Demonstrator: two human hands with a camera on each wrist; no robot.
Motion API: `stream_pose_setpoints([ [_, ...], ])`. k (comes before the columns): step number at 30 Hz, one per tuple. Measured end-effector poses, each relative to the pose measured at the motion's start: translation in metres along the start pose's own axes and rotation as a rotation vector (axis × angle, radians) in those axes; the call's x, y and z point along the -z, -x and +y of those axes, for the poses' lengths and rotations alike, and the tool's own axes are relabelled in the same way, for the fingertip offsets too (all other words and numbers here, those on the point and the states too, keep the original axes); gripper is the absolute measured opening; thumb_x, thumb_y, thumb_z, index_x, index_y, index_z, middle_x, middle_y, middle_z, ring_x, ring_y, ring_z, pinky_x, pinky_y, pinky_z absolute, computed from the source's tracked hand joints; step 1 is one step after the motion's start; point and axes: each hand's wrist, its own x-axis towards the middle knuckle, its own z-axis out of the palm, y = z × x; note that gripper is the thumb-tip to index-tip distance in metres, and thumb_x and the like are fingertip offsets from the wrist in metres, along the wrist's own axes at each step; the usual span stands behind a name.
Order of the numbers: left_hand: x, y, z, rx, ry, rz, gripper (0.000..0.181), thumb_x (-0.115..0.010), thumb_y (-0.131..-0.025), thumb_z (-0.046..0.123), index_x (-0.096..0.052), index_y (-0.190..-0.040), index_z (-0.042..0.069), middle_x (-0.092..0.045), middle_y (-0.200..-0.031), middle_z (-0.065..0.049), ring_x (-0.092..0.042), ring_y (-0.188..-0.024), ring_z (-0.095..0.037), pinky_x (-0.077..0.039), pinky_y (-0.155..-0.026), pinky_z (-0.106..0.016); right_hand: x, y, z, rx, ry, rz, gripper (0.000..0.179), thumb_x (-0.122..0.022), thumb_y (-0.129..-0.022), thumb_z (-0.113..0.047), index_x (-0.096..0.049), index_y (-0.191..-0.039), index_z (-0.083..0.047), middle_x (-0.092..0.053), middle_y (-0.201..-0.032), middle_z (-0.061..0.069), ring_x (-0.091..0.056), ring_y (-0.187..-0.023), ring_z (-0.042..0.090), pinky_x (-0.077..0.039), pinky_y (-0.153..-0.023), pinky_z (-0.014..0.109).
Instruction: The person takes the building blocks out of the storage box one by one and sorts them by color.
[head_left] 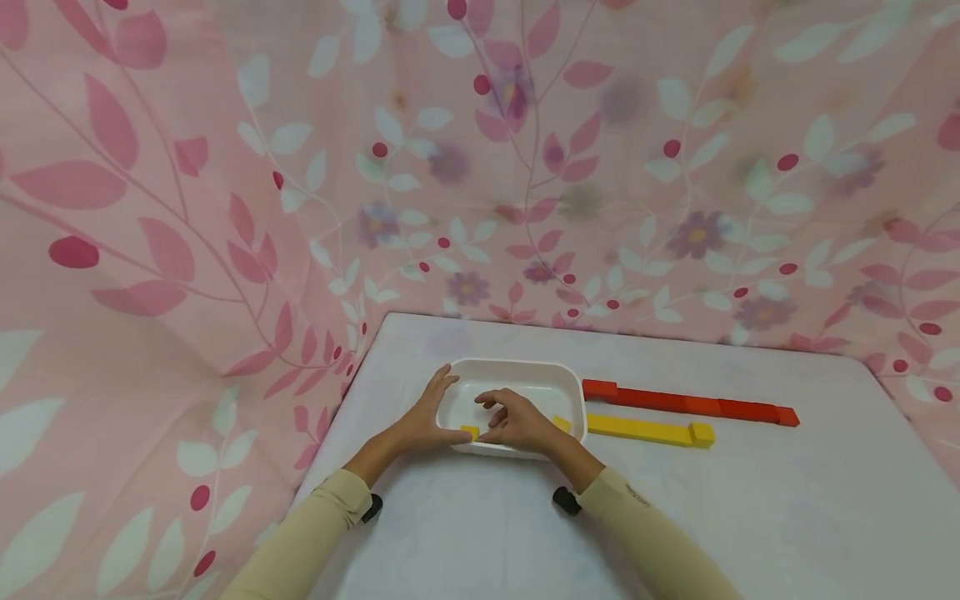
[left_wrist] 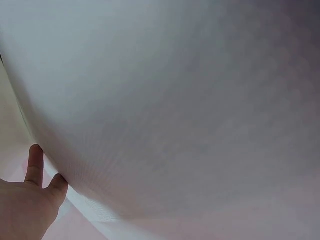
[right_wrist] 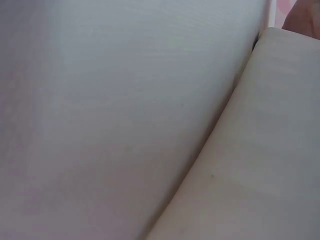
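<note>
A white rectangular tray [head_left: 525,367] stands on the table with both hands at it. My left hand [head_left: 416,423] spans its left end, fingers along the left rim and thumb at the near edge. Close to that thumb tip is a small yellow block [head_left: 470,432]; whether they touch is hard to tell. My right hand [head_left: 517,421] reaches over the near rim into the tray, fingers loosely bent, thumb tip beside the same block. A second yellow block [head_left: 561,423] is partly hidden behind the right hand. In the left wrist view, the left hand [left_wrist: 30,202] shows extended fingers.
Right of the tray, a row of red blocks [head_left: 682,402] runs along the white-covered table [head_left: 810,500]. Nearer lies a shorter yellow row [head_left: 637,429] ending in a yellow cube [head_left: 702,435]. Pink floral cloth [head_left: 525,167] hangs behind and at the left.
</note>
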Motion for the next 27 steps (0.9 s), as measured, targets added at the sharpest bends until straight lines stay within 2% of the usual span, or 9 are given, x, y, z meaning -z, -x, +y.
stream_pose_setpoints([
  [5,0.001,0.001,0.003,-0.016,0.003,0.02,0.108,-0.083,-0.073,0.052,-0.023,-0.156,0.016,0.0,-0.168,0.0,-0.013,-0.153,-0.029,-0.025,-0.118,-0.06,-0.003,-0.006,0.0,0.034,-0.011,-0.019,0.051,-0.081,-0.082,-0.017,-0.061,-0.127,-0.007,-0.061,-0.124,0.013,-0.064,-0.097,0.022,-0.055,-0.082,0.027],
  [13,-0.003,0.006,0.003,-0.028,-0.019,-0.026,0.108,-0.083,-0.073,0.053,-0.023,-0.155,0.017,0.002,-0.167,0.0,-0.013,-0.153,-0.028,-0.026,-0.118,-0.057,-0.011,-0.002,0.005,0.042,0.008,-0.048,0.047,-0.081,-0.082,-0.017,-0.063,-0.124,-0.006,-0.063,-0.122,0.013,-0.064,-0.091,0.021,-0.054,-0.08,0.027],
  [19,0.001,0.005,0.004,-0.03,-0.009,0.02,0.106,-0.082,-0.073,0.052,-0.023,-0.155,0.019,0.001,-0.167,0.0,-0.014,-0.152,-0.03,-0.027,-0.117,-0.061,-0.008,-0.011,0.005,0.127,0.048,-0.078,0.047,-0.08,-0.083,-0.012,-0.062,-0.126,-0.005,-0.063,-0.122,0.015,-0.064,-0.088,0.023,-0.055,-0.081,0.026],
  [27,0.002,0.005,0.002,-0.022,0.008,-0.005,0.108,-0.082,-0.074,0.053,-0.021,-0.156,0.018,0.004,-0.168,0.001,-0.011,-0.153,-0.03,-0.024,-0.117,-0.062,-0.009,-0.014,0.006,0.189,0.071,-0.121,0.039,-0.077,-0.087,-0.014,-0.066,-0.123,-0.005,-0.066,-0.117,0.011,-0.064,-0.087,0.021,-0.053,-0.079,0.021],
])
